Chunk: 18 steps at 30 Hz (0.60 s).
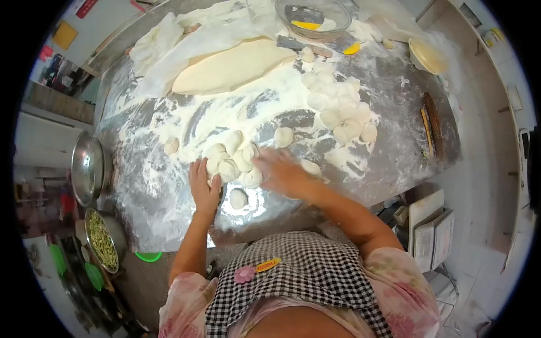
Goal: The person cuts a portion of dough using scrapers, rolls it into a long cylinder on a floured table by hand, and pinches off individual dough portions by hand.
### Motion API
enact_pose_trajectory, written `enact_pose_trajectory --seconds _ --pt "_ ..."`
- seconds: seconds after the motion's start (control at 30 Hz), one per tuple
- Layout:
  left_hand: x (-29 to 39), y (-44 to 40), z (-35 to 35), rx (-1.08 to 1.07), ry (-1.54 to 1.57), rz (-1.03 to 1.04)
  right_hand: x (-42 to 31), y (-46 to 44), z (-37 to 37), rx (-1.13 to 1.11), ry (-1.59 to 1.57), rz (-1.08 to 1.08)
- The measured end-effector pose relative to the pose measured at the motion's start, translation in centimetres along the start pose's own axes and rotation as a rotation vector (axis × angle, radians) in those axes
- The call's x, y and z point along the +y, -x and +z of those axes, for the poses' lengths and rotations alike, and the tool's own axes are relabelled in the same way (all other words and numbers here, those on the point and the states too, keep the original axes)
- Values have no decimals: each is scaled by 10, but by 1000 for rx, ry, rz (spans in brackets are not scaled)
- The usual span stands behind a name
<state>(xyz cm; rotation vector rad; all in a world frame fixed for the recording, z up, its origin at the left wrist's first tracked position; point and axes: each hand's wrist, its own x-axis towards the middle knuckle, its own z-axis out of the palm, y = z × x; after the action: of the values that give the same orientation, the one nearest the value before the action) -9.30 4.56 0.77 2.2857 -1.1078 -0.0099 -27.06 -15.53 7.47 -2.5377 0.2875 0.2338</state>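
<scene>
A cluster of small floured dough pieces (228,169) lies near the front of the floured metal table (270,217). On its left side my left hand (203,186) rests with fingers stretched out, touching the outer pieces. At the right side of the cluster is my right hand (284,173), smeared by motion, so its fingers do not show clearly. One single dough piece (238,198) sits between my forearms. Others lie apart: a dough piece (283,137) behind my right hand and a dough piece (171,146) to the left.
A long dough slab (234,66) lies at the back beside a plastic sheet (163,67). More flattened dough pieces (338,101) spread at right. A scraper (304,46), glass bowl (280,16) and dark stick (432,124) are around. Left stand a metal basin (87,169) and green filling (101,242).
</scene>
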Motion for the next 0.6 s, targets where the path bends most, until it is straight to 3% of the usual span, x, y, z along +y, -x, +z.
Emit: enact_pose_trajectory --seconds 0.17,0.23,0.3,0.4,0.43,0.53,0.6 --pt "1 8 4 171 256 -60 99 -2 -24 326 -10 212" --pt "-8 10 9 189 219 -67 149 -9 -32 451 -39 195" --pt "-15 15 16 174 191 -125 182 -18 -51 463 -57 317" --pt "-12 14 13 170 139 -161 235 -30 -77 787 -47 379" --pt "-12 14 14 174 160 -159 243 -38 -82 917 -11 419" --pt "-16 15 16 175 191 -149 234 -56 -99 899 -2 426" --pt "-20 16 17 160 165 -142 231 -90 -60 962 122 285"
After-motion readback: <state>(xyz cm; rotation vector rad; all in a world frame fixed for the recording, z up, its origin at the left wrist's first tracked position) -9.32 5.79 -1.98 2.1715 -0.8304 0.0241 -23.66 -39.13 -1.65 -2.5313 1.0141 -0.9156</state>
